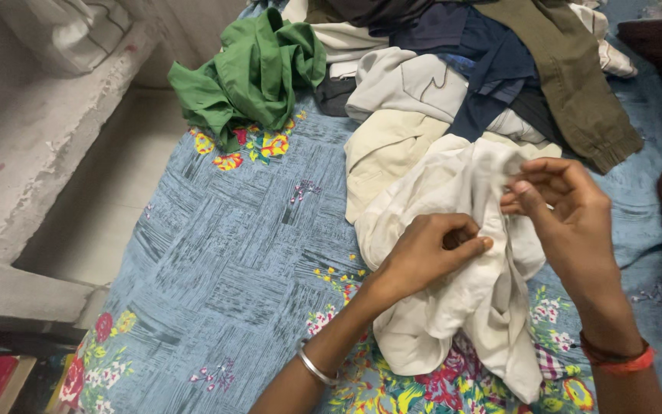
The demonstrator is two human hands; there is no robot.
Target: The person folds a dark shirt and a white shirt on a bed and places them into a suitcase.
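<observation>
Cream garment (453,253): bunched on the blue floral bedsheet (231,253), just in front of the clothes pile (461,84), both hands on it.
Left hand (427,253): nearest, wrist bent inward, fingers curled shut, thumb pinching a fold of the cream garment.
Right hand (565,203): just beyond, palm turned in, fingertips pinched on the cloth's upper edge.
Risk: both grips are only fingertip pinches; likely the loose cloth slips free or snags the pile behind.
Green garment (250,73): far left of the cream garment, crumpled.

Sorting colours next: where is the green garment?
In the head view, the green garment lies crumpled at upper left on the blue floral bedsheet, left of the clothes pile.
</observation>
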